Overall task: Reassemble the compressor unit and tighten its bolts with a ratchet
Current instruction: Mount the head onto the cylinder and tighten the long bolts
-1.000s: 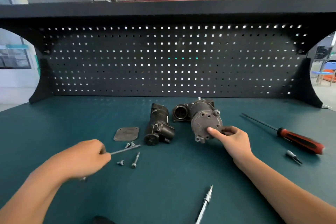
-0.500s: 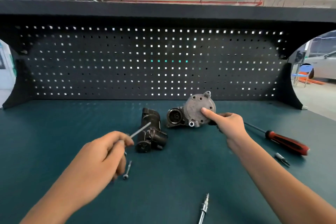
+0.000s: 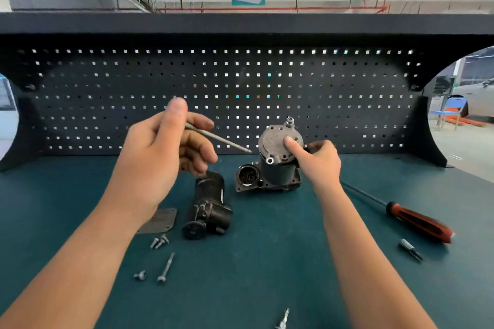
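The grey compressor body (image 3: 272, 168) stands on the green bench with its round end cap (image 3: 275, 141) tilted toward me. My right hand (image 3: 318, 163) grips its right side, thumb pressed on the cap. My left hand (image 3: 163, 152) is raised to the left of it and pinches a long bolt (image 3: 219, 139) whose tip points at the cap, a short way off it. A black motor part (image 3: 208, 208) lies in front of the left hand. A flat grey cover plate (image 3: 163, 222) shows partly under my left wrist.
Loose bolts lie near the front: a cluster (image 3: 159, 242), a short one (image 3: 139, 275) and a long one (image 3: 166, 267). A red-handled screwdriver (image 3: 417, 224) and a small bit (image 3: 410, 248) lie on the right. A ratchet tip (image 3: 283, 319) pokes in at the bottom edge. A black pegboard (image 3: 240, 93) backs the bench.
My left hand has lifted the long bolt off the bench and carried it up and right toward the end cap. My right hand has tipped the compressor body more upright.
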Motion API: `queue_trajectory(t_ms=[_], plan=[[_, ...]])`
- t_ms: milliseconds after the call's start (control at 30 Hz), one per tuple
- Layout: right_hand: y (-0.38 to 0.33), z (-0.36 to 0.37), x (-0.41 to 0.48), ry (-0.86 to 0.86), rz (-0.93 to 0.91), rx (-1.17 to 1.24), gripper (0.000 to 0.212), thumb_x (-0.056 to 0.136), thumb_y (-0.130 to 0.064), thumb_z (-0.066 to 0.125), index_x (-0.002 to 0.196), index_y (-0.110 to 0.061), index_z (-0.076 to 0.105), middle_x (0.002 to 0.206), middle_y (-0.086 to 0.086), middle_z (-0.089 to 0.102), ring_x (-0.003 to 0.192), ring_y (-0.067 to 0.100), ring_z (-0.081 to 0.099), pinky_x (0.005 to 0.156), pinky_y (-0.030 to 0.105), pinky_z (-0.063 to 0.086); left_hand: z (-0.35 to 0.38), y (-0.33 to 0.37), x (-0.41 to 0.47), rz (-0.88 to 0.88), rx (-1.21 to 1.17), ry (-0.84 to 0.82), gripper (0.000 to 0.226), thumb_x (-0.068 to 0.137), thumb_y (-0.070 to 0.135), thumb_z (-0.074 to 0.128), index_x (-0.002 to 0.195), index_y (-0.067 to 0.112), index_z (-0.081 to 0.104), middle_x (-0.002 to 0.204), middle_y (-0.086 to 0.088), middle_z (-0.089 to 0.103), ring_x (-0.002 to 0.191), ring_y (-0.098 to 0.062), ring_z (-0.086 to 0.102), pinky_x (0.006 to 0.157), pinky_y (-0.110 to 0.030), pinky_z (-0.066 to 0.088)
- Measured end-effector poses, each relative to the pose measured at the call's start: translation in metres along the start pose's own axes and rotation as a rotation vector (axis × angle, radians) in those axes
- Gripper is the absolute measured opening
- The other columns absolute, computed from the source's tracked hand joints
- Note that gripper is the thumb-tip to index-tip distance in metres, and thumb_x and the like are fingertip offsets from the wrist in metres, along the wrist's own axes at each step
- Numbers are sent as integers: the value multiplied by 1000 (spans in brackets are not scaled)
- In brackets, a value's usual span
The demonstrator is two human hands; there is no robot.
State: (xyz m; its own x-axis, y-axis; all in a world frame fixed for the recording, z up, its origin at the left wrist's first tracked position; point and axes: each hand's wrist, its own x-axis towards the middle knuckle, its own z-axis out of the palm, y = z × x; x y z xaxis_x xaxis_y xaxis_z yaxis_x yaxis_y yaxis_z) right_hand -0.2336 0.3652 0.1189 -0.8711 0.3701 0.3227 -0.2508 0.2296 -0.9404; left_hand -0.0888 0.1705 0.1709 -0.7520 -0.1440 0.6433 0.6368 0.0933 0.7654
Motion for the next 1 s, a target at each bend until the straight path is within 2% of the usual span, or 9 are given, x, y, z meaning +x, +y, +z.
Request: queue_trajectory(t_ms=[100, 267, 333, 433, 500, 633, 767, 900, 1000], plan=[[1, -2, 3, -15, -22, -5, 52, 73, -51, 71, 96, -13, 45, 80, -11, 44, 79, 12, 46, 72, 28, 35, 18, -8, 3, 37, -32, 45, 49, 90, 52, 35, 73, 14, 61, 48, -3, 61, 40, -8, 51, 40, -15, 42], [3, -2, 6, -35, -28, 12, 52, 73, -51, 72, 96, -13, 44, 81, -11, 44, 74, 7, 43, 71, 27, 35, 39, -26, 2, 35, 59, 26, 49, 91, 53, 34, 74, 14, 58, 48, -2, 62, 42, -9, 52, 41, -15, 43], [2, -1, 7, -34, -24, 16, 53, 72, -51, 72, 96, -13, 44, 81, -11, 44, 73, 5, 43, 70, 27, 35, 43, -31, 3, 23, 72, 16, 49, 84, 55, 34, 75, 13, 58, 48, -1, 61, 42, -10, 53, 42, -16, 44], [3, -1, 7, -38, -27, 21, 53, 72, -51, 72, 97, -13, 44, 81, -11, 44, 80, 12, 47, 72, 28, 37, 44, -35, 3, 5, 75, 11, 47, 81, 53, 34, 75, 12, 56, 48, -1, 62, 42, -9, 52, 42, -16, 44], [3, -1, 6, -39, -31, 19, 52, 73, -51, 72, 96, -13, 44, 81, -11, 44, 84, 14, 47, 73, 28, 37, 42, -34, 4, 19, 78, 19, 48, 89, 53, 34, 75, 13, 56, 48, -1, 62, 41, -9, 53, 42, -16, 45], [3, -1, 7, -46, -39, 28, 52, 73, -50, 72, 95, -13, 44, 81, -10, 44, 79, 11, 46, 72, 28, 38, 37, -33, 6, 86, 101, 50, 43, 94, 44, 30, 74, 15, 56, 51, -1, 64, 42, -8, 55, 42, -15, 45], [5, 1, 7, -48, -38, 24, 52, 72, -51, 73, 95, -13, 44, 82, -9, 46, 79, 12, 49, 74, 30, 44, 36, -36, 8, 70, 91, 57, 44, 100, 36, 28, 74, 13, 55, 51, -2, 64, 41, -9, 55, 41, -15, 45], [4, 0, 8, -48, -37, 39, 52, 72, -51, 73, 95, -14, 44, 81, -10, 45, 71, 3, 44, 70, 28, 39, 36, -33, 10, 79, 105, 18, 44, 98, 38, 28, 73, 13, 55, 51, -2, 64, 40, -10, 55, 41, -15, 44], [4, 1, 8, -42, -46, 33, 52, 72, -51, 73, 95, -15, 43, 81, -12, 44, 76, 8, 47, 72, 28, 38, 37, -31, 10, 105, 115, 6, 42, 93, 40, 29, 72, 14, 54, 50, -2, 64, 39, -10, 55, 41, -15, 43]])
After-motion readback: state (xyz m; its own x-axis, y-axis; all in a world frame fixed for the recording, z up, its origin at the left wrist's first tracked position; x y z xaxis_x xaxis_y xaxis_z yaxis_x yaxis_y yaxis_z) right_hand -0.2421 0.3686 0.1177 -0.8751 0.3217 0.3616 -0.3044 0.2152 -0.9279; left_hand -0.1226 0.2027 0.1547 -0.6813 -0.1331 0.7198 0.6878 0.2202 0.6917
